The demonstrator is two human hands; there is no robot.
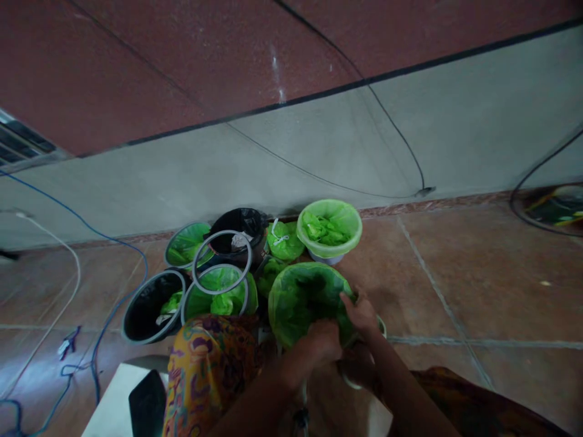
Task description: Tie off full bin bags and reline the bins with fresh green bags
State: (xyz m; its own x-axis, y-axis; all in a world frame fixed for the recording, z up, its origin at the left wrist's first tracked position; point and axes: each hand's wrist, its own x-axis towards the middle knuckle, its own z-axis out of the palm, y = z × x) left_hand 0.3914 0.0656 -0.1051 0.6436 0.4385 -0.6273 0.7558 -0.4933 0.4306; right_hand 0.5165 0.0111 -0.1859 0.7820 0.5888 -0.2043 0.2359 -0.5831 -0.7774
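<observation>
A small bin lined with a green plastic bag (298,297) stands on the tiled floor right in front of me. My left hand (324,340) grips the bag's near edge at the bin's rim. My right hand (363,312) pinches the bag's right edge over the rim. The bin's body is mostly hidden by the bag and my arms. My patterned clothing (204,370) covers the lower left.
Several other small bins cluster behind: a white one with a green liner (330,230), a black-lined one (239,233), a dark bin (148,306) and a loose grey ring (222,262). Blue cable (98,340) and white cable (68,297) trail at left. A grey wall stands behind.
</observation>
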